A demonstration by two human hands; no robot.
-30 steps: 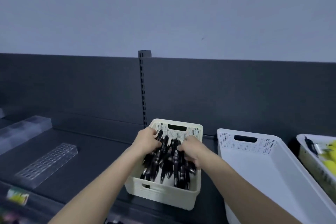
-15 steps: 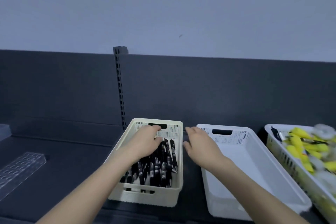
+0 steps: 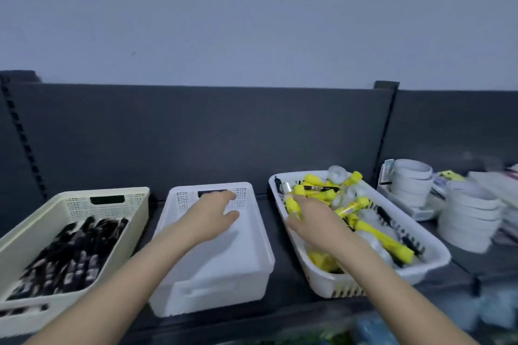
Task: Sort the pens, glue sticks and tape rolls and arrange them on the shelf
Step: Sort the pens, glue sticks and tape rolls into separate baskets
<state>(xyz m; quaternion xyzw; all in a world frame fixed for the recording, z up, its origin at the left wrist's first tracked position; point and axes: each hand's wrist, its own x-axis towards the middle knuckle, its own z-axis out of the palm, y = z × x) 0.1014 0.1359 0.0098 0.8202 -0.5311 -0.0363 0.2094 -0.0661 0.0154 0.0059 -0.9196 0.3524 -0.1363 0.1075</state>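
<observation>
Left hand (image 3: 207, 216) and right hand (image 3: 311, 221) reach over three baskets (image 3: 210, 288).

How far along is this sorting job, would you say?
Pens look mostly done: the cream basket is full of black pens. In hand: the right hand seems to grip a yellow glue stick in the mixed basket, the left hand open over the empty white basket. Left: the remaining glue sticks, tape rolls and stray pens there.

The left hand (image 3: 213, 213) is leaving the pens (image 3: 73, 255) and hovering over the white basket (image 3: 252, 260). The right hand (image 3: 311, 221) is reaching into the mixed basket (image 3: 322, 286), touching a yellow glue stick (image 3: 293, 206)
</observation>
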